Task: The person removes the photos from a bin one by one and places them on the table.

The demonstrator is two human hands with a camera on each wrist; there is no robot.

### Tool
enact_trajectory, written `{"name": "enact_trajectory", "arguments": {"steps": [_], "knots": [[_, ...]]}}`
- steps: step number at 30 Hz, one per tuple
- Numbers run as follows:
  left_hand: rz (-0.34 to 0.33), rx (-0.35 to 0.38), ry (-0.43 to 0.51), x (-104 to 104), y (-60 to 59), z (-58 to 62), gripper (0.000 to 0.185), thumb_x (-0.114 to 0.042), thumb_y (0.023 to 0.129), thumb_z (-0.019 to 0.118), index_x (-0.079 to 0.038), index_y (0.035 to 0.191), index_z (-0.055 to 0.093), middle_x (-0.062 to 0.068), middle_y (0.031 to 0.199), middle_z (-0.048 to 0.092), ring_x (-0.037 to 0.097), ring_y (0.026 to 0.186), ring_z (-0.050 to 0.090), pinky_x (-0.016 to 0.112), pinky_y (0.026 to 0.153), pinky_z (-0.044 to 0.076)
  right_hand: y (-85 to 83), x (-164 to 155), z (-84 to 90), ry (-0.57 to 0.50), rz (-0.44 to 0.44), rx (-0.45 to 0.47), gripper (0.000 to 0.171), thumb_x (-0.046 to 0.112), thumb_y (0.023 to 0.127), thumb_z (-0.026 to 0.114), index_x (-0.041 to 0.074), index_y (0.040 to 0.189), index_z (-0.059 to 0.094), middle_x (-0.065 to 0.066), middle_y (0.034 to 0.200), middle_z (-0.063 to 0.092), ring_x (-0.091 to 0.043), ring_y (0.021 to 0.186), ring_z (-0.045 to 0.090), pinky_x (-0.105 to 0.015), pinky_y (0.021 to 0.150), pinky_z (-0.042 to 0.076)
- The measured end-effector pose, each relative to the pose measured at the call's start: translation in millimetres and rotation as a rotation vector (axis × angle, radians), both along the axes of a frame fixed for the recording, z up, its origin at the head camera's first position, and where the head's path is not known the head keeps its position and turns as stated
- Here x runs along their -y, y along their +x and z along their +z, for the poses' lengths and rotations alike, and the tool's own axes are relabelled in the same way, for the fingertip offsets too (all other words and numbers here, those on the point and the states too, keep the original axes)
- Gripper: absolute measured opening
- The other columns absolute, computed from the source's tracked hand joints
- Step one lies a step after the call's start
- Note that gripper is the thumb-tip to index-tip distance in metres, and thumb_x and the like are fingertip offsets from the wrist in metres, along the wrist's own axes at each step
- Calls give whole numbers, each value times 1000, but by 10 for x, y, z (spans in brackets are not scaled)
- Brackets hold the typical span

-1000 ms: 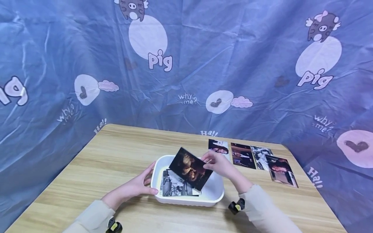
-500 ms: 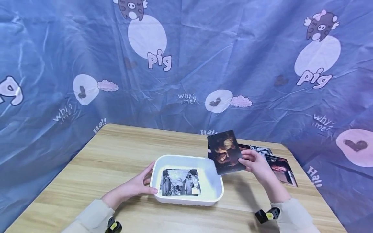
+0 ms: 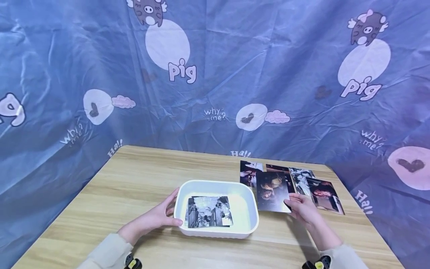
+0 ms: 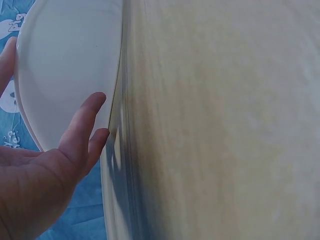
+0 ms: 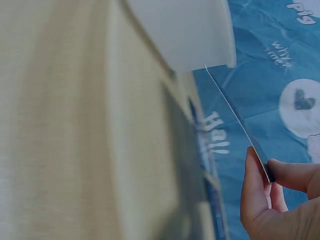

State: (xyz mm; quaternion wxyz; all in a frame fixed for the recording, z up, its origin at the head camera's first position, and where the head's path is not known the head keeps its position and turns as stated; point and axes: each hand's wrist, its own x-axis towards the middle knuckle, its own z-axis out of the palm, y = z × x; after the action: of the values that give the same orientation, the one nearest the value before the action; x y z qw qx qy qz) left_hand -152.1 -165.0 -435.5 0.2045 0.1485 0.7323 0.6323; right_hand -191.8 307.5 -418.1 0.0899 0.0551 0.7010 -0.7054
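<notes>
In the head view, a white plastic container (image 3: pixel 250 224) holds a small stack of black-and-white photo prints (image 3: pixel 209 212). My left hand (image 3: pixel 162 215) grips its left end, thumb at the front rim, other fingers against the outer wall (image 4: pixel 70 60). To the right of the container, my right hand (image 3: pixel 304 211) pinches a dark photo print (image 3: pixel 272 188) by its lower right corner. The print is tilted above the table, shown nearly edge-on between thumb and fingers in the right wrist view. It partly covers two prints lying behind it.
Several prints lie at the back right of the wooden table (image 3: pixel 134 179): one portrait print (image 3: pixel 248 173), one dark print (image 3: pixel 279 168), one black-and-white print (image 3: pixel 302 179) and a reddish print (image 3: pixel 325 196) overlapping it. A blue patterned cloth (image 3: pixel 201 93) hangs behind.
My right hand has carried the dark print from over the container to the right, then lowered it in front of the back row of prints. The left hand stays at the container.
</notes>
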Motion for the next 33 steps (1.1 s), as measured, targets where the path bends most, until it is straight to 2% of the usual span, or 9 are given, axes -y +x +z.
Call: {"name": "enact_trajectory", "arguments": {"steps": [6, 17, 20, 22, 24, 26, 28, 30, 33], "knots": [[12, 1, -13, -3, 5, -1, 117, -9, 78, 78, -8, 154, -10, 32, 157, 2, 52, 138, 28, 55, 112, 31, 18, 49, -139, -8, 11, 58, 19, -5, 91, 51, 2, 109, 47, 8, 81, 62, -3, 71, 64, -20, 68, 57], [3, 9, 6, -6, 9, 5, 117, -9, 78, 77, -9, 154, -11, 32, 157, 3, 50, 137, 31, 53, 111, 35, 23, 160, -181, 51, -10, 97, 26, -5, 91, 51, -9, 113, 39, 4, 80, 61, -5, 70, 64, -20, 68, 58], [4, 15, 11, -6, 8, -2, 117, -9, 78, 78, -9, 154, -11, 32, 157, 1, 50, 138, 30, 51, 110, 37, 20, 161, -169, 133, 0, 85, 32, -2, 91, 52, -16, 117, 39, 5, 79, 61, -3, 67, 62, -18, 64, 56], [3, 13, 14, -6, 7, -6, 117, -10, 78, 78, -8, 154, -11, 32, 157, 1, 50, 138, 30, 50, 110, 38, 21, 160, -141, 245, 7, 66, 41, 2, 92, 54, -21, 121, 37, 4, 81, 58, -2, 65, 57, -16, 60, 53], [1, 11, 17, -2, 6, -10, 118, -10, 78, 78, -8, 154, -11, 32, 157, 2, 50, 137, 30, 50, 109, 39, 22, 155, -102, 377, 9, 45, 50, 7, 92, 56, -22, 128, 36, -3, 87, 60, -3, 70, 53, -17, 62, 51], [0, 10, 18, 3, 6, -16, 118, -11, 78, 78, -9, 154, -11, 33, 156, 3, 50, 137, 32, 50, 109, 39, 25, 151, -54, 485, 13, 30, 56, 13, 94, 56, -18, 135, 35, -20, 99, 60, -11, 79, 55, -22, 68, 50], [0, 12, 17, 8, 6, -20, 118, -11, 78, 78, -9, 154, -12, 33, 156, 4, 50, 137, 32, 50, 109, 39, 24, 147, 5, 540, 20, 17, 60, 19, 95, 55, -15, 140, 32, -36, 122, 51, -30, 96, 58, -33, 83, 52], [0, 12, 17, 11, 3, -27, 118, -11, 78, 78, -9, 154, -12, 33, 156, 5, 50, 136, 33, 50, 110, 38, 14, 156, 77, 529, 22, 0, 64, 20, 96, 54, -11, 145, 26, -39, 140, 36, -44, 119, 48, -45, 101, 46], [-3, 10, 23, 10, -5, -38, 118, -10, 78, 78, -9, 154, -11, 33, 156, 5, 49, 137, 33, 50, 110, 38, -17, 189, 199, 473, 40, -43, 71, 20, 96, 54, -5, 151, 16, -34, 154, 17, -48, 139, 26, -54, 116, 25]]}}
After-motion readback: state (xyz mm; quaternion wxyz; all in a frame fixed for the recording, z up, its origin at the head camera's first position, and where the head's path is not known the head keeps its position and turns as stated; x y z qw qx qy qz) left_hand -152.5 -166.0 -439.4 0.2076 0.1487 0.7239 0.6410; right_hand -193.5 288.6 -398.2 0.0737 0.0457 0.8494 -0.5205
